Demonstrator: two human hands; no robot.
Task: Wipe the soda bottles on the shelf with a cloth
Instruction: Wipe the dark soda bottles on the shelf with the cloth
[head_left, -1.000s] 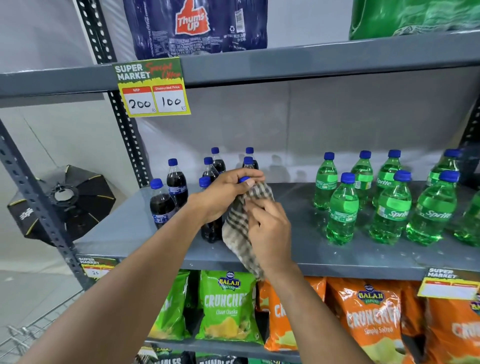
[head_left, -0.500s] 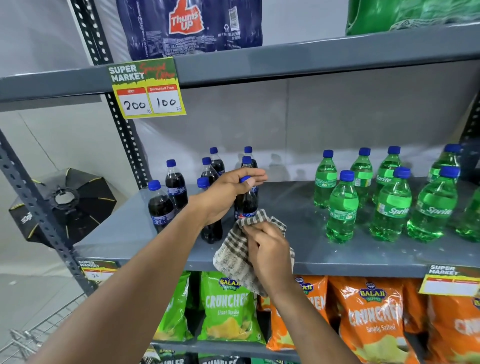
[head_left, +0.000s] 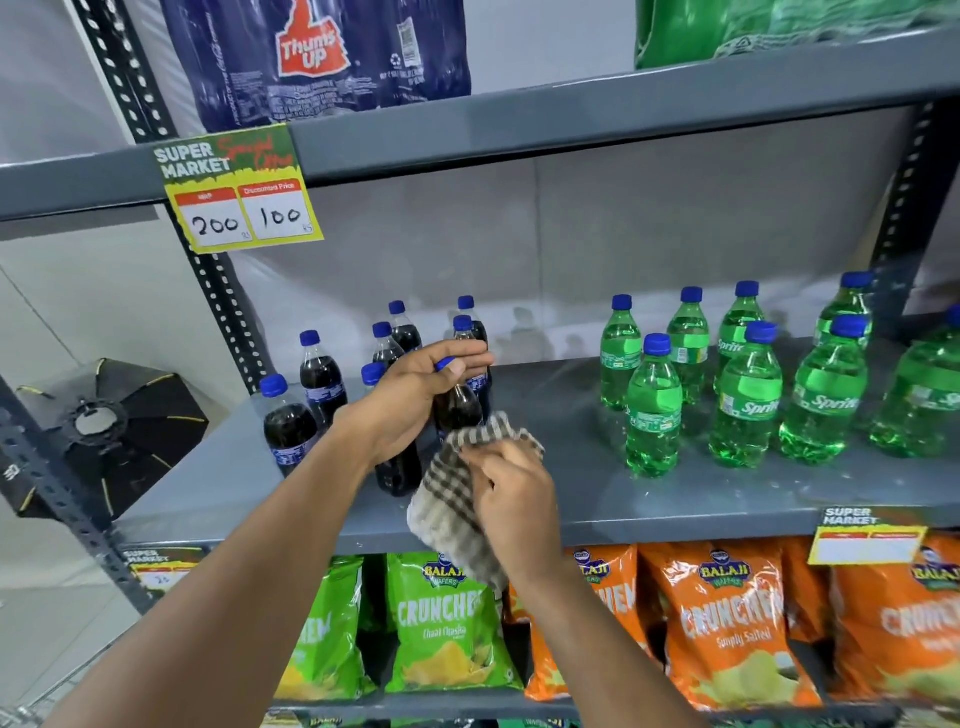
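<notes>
My left hand (head_left: 415, 402) grips a dark cola bottle (head_left: 457, 408) by its blue-capped neck above the grey middle shelf (head_left: 597, 499). My right hand (head_left: 511, 501) holds a brown-and-white checked cloth (head_left: 452, 499) pressed against the lower body of that bottle. Several other dark cola bottles (head_left: 322, 379) stand upright behind and to the left. Several green Sprite bottles (head_left: 748, 402) stand in rows on the right half of the same shelf.
A shelf above carries a blue Thums Up pack (head_left: 317, 57) and a green pack (head_left: 779, 26), with a yellow price tag (head_left: 239, 197) on its edge. Green and orange crisp bags (head_left: 447, 623) fill the shelf below. A black softbox (head_left: 104, 431) sits left of the rack upright (head_left: 218, 291).
The cloth slid from the cap and neck of the held bottle down to its lower body, and my right hand moved down with it. My left hand kept its hold.
</notes>
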